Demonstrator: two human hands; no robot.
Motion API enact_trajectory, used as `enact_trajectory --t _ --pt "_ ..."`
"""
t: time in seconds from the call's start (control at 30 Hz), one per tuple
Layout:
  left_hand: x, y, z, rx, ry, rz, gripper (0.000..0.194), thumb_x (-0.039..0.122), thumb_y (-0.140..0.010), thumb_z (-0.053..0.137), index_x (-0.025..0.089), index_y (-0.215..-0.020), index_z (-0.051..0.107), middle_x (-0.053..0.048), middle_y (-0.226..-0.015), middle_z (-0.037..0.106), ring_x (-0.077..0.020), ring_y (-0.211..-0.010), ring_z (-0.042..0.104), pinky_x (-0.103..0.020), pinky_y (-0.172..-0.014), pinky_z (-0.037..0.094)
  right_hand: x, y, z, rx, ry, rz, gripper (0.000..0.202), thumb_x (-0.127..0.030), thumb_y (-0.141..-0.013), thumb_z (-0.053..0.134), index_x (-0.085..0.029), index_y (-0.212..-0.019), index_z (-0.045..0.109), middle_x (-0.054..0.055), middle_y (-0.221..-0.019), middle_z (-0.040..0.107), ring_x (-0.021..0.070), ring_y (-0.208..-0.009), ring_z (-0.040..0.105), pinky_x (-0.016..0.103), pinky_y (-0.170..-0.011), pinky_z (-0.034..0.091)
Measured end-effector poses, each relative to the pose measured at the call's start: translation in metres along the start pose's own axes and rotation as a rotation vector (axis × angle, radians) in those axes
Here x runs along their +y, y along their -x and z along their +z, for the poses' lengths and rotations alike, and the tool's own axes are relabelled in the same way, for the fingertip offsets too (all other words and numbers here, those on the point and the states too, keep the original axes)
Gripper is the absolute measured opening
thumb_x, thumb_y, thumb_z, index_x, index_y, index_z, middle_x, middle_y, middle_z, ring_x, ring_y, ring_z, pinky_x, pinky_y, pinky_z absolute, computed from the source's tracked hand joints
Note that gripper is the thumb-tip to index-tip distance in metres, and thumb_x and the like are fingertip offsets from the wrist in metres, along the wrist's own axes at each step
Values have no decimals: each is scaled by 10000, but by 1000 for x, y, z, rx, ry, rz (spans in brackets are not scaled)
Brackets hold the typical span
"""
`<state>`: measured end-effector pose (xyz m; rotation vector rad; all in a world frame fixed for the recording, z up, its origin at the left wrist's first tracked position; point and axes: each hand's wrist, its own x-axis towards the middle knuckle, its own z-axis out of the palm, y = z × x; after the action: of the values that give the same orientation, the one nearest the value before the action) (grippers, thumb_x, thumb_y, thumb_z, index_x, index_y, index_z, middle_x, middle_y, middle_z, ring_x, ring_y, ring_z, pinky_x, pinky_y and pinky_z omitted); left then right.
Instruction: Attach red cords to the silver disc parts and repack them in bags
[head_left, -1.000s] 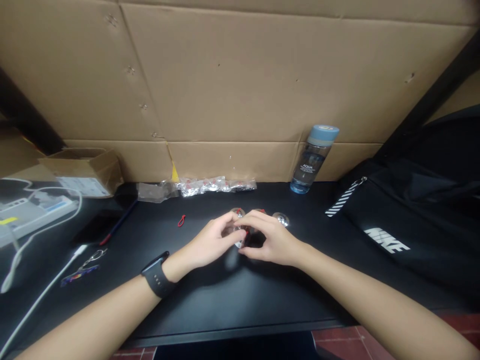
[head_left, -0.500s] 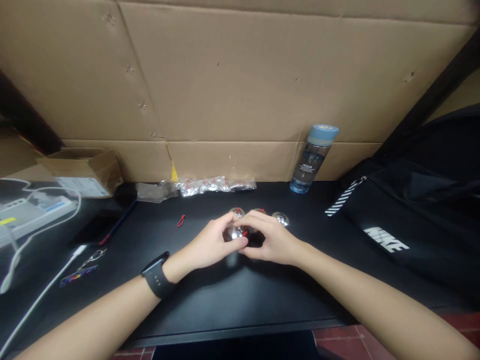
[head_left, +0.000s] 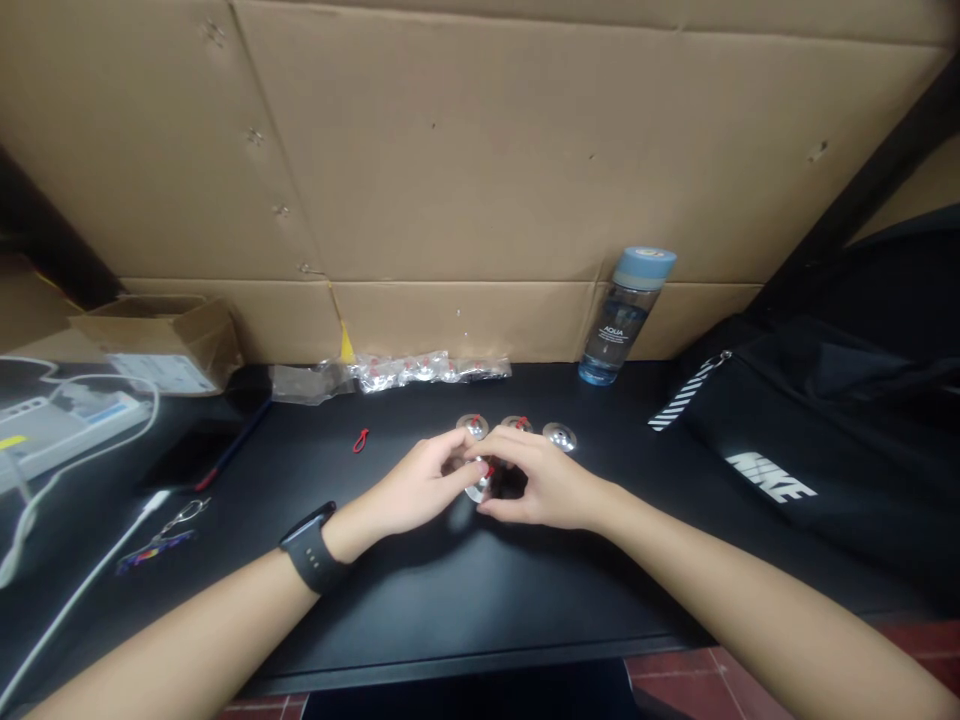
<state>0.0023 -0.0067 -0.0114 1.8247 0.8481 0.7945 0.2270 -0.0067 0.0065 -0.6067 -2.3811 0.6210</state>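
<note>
Head view: the left hand (head_left: 420,485) and right hand (head_left: 551,482) meet above the black table (head_left: 450,610), with a shiny metal disc (head_left: 475,492) between them. Left thumb lies against the disc near a bit of red cord (head_left: 490,471); the left fingers curl over its far side, so the disc is clamped between thumb and fingers. Right fingers are bent, side by side, reaching across to the left fingertips; right thumb stands apart from them, its tip by the near edge of the disc. Whether the right hand grips anything cannot be told, as its fingers hide the contact. Just beyond the hands, three more discs lie in a row: left disc (head_left: 471,424) and middle disc (head_left: 516,423), both with red cord, and right disc (head_left: 560,437), where no cord is discernible. A red loop (head_left: 361,441) lies apart, to the left. Wrapped metal pieces (head_left: 420,369) lie along the cardboard wall (head_left: 480,180). A water bottle (head_left: 616,325) stands at the back right, near a black bag (head_left: 810,440); an open cardboard box (head_left: 172,345) is at the back left.
</note>
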Motion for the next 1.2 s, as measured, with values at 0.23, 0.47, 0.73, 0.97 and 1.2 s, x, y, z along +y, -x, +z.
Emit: enact_trajectory --t 0.23,0.47,0.73,0.97,1.2 --pt "5 3 1 -27 -10 -24 241 322 -896 746 201 -1029 586 -13 -939 679 -184 -856 658 -304 -789 516 1 1 3 44 11 -8 505 -186 -835 778 -233 -1318 639 90 -1250 725 240 -1083 694 378 -959 558" --pt "4 2 1 14 26 4 213 395 -973 659 202 -1039 595 -11 -908 675 -163 -801 635 -285 -738 507 3 0 4 96 48 -12 518 -175 -851 751 -251 -1349 627 104 -1238 649 238 -1102 651 398 -983 556" --pt "15 1 -14 24 -319 65 301 453 -1065 485 234 -1127 681 -43 -1042 771 -211 -917 714 -309 -824 513 7 2 3 97 81 9 577 -239 -837 800 -260 -1385 622 99 -1207 631 244 -1073 655 408 -962 573" --pt "6 4 -95 325 -909 171 372 432 -1012 531 179 -1276 595 -142 -1303 664 -317 -1236 607 -453 -1094 442 15 3 -10 22 199 150 485 -373 -836 855 -220 -1267 692 77 -1074 699 238 -980 663 392 -901 551" --pt "-28 21 -175 326 -1017 -81 322 234 -808 530 188 -1086 686 -127 -1143 723 -301 -1066 682 -411 -990 516 29 7 -13 -51 235 189 356 -423 -839 860 -315 -1169 785 44 -1109 719 226 -1017 659 379 -914 532"
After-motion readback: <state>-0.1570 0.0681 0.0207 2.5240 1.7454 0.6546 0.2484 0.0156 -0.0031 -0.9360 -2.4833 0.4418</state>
